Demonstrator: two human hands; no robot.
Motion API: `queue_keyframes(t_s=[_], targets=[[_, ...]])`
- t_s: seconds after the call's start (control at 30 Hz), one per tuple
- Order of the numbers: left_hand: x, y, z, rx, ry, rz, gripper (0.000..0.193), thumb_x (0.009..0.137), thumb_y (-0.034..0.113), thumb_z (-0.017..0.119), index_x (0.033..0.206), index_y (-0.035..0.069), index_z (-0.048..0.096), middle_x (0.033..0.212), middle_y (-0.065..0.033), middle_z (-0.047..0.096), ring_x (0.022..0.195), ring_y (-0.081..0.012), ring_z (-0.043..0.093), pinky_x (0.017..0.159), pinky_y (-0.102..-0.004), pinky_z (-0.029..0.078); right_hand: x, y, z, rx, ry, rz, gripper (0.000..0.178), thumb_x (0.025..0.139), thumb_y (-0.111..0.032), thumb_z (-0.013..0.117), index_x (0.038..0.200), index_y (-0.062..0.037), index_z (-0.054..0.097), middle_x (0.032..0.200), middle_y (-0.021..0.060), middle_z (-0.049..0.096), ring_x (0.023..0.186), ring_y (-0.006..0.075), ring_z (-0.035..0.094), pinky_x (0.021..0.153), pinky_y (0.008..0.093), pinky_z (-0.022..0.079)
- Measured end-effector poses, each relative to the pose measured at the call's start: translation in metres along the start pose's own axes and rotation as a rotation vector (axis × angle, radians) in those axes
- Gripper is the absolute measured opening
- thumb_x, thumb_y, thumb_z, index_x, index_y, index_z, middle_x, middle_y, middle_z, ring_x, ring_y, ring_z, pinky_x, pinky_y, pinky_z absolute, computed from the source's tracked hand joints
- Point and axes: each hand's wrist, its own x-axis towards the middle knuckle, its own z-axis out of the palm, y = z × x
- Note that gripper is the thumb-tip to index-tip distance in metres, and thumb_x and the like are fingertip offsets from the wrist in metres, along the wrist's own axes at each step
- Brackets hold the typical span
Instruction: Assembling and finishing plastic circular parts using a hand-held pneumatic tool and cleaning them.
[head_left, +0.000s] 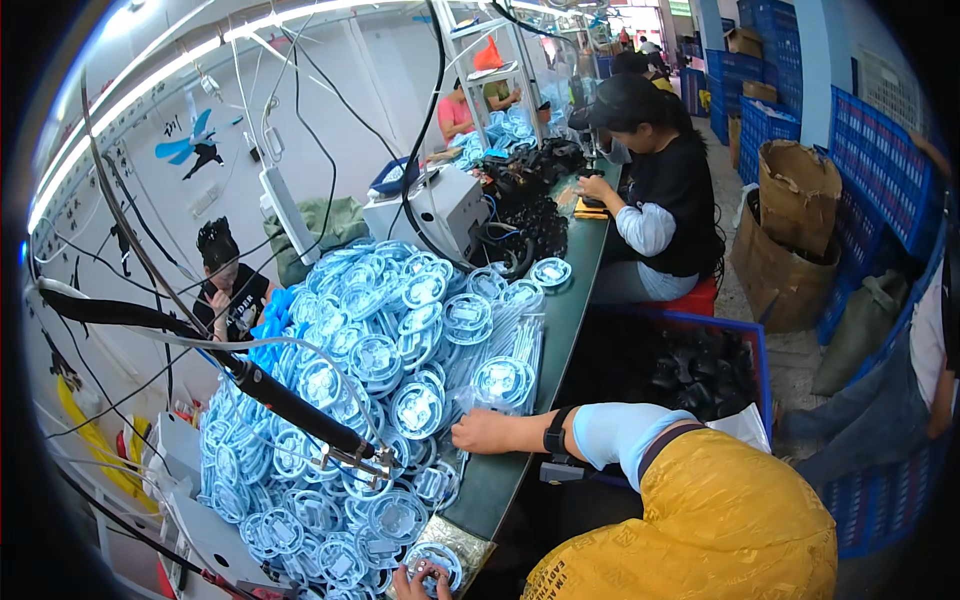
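My right hand (483, 431), below a blue sleeve and a black wrist strap, reaches to the edge of the heap of round light-blue plastic parts (345, 330). Its fingers are curled closed beside a clear plastic bag (470, 372); what they grip, if anything, is hidden. At the bottom edge, my left hand (418, 585) is partly cut off, its fingers closed on one round light-blue plastic part (446, 556). That part is over a flat, shiny packet (458, 540) at the table edge. A black hand tool (300, 410) hangs on a cable over the heap.
The green tabletop (490, 490) runs away to the back. A blue crate (765, 370) of black parts stands beside it. Further along, a co-worker (655, 190) sits handling small items near a grey machine box (430, 210). Another person (235, 285) sits behind the heap. Cables hang overhead.
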Motion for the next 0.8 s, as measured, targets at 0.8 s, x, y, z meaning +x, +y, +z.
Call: queue_keyframes(t_s=[0.8], targets=[[-0.012,-0.037,0.023,0.045,-0.027,-0.058,0.055,0.08,0.03,0.08,0.124,0.003,0.062,0.131,-0.0229,0.059,0.122,-0.0426,0.053,0.104,-0.0506,0.04,-0.003,0.001,-0.01,0.004,-0.112,-0.183,0.007,0.082,-0.018,0.059,0.082,-0.0131,0.062,0.086,0.0,0.059,0.094,0.0187,0.057,0.076,0.0339,0.047]])
